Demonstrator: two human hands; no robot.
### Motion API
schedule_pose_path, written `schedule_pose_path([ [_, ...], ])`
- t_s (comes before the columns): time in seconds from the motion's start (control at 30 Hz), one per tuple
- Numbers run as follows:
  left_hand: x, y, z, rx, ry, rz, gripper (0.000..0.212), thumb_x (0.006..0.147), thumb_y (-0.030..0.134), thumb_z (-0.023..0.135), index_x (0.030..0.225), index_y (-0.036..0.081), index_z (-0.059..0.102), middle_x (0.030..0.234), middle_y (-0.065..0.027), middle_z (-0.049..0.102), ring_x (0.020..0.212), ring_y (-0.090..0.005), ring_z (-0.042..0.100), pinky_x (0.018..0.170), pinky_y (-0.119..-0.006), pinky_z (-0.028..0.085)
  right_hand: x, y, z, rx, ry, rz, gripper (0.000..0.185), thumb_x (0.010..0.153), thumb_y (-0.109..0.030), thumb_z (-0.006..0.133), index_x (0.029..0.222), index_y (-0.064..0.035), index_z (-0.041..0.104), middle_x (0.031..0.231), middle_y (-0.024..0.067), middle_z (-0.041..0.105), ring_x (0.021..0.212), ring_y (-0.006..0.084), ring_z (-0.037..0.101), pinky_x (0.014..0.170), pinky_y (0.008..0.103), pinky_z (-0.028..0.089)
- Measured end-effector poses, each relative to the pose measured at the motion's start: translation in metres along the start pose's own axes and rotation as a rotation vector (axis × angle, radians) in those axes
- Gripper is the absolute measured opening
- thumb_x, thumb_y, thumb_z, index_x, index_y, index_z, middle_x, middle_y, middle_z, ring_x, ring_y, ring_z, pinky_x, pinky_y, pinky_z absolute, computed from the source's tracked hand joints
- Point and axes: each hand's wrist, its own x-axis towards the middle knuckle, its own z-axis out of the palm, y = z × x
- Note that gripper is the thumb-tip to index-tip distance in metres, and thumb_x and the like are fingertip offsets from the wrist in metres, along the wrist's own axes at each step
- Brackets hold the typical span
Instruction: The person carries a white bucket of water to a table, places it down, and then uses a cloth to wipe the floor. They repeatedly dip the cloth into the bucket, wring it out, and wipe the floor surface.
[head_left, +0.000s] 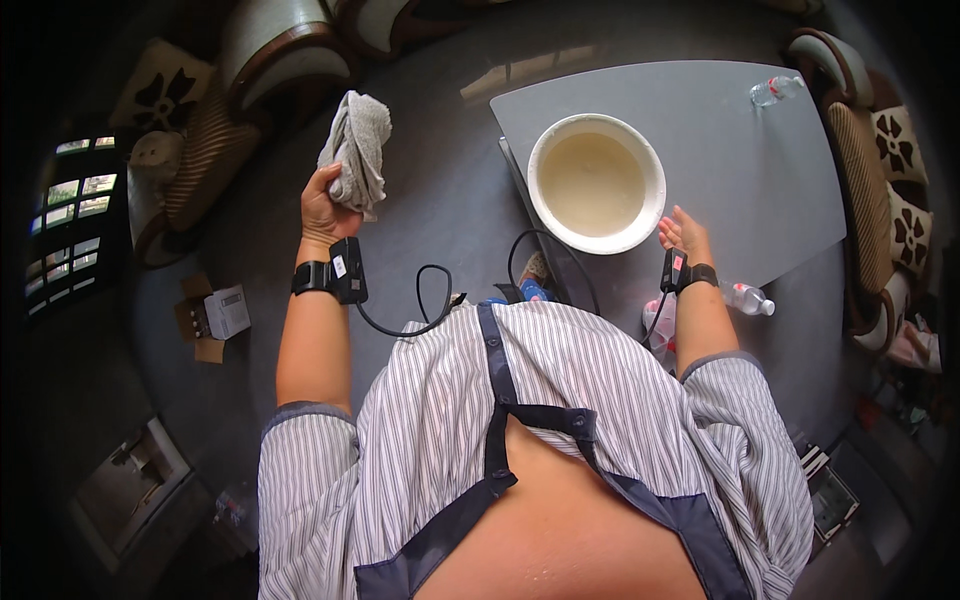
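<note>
My left hand (328, 202) grips a folded grey cloth (358, 150), held out over the floor to the left of the table. A white basin (655, 196) of cloudy, yellowish water (592, 184) stands on the grey table (735, 165) near its left corner. Close to the basin's lower right rim is my right hand (684, 231), with nothing in it and its fingers partly spread. Whether those fingers touch the rim I cannot tell. Each wrist carries a strapped black device with a cable.
One clear plastic bottle (776, 91) lies at the table's far right; another bottle (750, 298) is beside my right forearm. A pink plastic bag (660, 326) hangs below that arm. An opened cardboard box (206, 315) sits on the floor at left. Sofas (862, 195) with cushions flank both sides.
</note>
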Motion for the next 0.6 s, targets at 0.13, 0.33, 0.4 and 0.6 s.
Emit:
schedule_pose_path([
  [0.13,-0.036,0.007,-0.053,-0.187,0.033,0.030,0.052,0.077,0.015,0.053,0.126,-0.001,0.049,0.123,-0.0137,0.058,0.114,-0.0300,0.054,0.104,-0.045,0.037,-0.010,0.034,0.008,-0.108,0.087,0.000,0.052,0.083,-0.034,0.069,0.120,-0.0025,0.049,0.110,0.0148,0.058,0.079,0.0207,0.063,0.062,0.0356,0.055],
  [0.33,-0.058,0.004,-0.072,-0.301,0.155,0.068,0.044,0.075,0.013,0.055,0.116,-0.002,0.055,0.113,-0.0130,0.062,0.105,-0.0286,0.059,0.099,-0.043,0.042,-0.017,0.093,0.030,0.067,0.007,0.157,0.036,0.088,-0.029,0.065,0.115,-0.0082,0.054,0.104,0.0096,0.063,0.099,0.0252,0.060,0.077,0.0402,0.050],
  [0.4,-0.065,0.006,-0.064,-0.299,0.155,0.063,0.043,0.075,0.013,0.055,0.115,-0.002,0.056,0.111,-0.0125,0.063,0.103,-0.0282,0.059,0.098,-0.042,0.042,-0.017,0.108,0.037,0.116,-0.030,0.185,0.038,0.087,-0.031,0.066,0.114,-0.0081,0.054,0.105,0.0121,0.061,0.098,0.0265,0.059,0.077,0.0401,0.052],
  [0.6,-0.069,0.006,-0.079,-0.293,0.099,0.037,0.049,0.075,0.015,0.057,0.120,-0.003,0.053,0.116,-0.0143,0.061,0.107,-0.0287,0.058,0.100,-0.041,0.041,-0.008,0.133,0.060,0.212,-0.125,0.093,0.042,0.084,-0.032,0.069,0.114,-0.0084,0.052,0.101,0.0139,0.060,0.093,0.0293,0.060,0.076,0.0424,0.052],
])
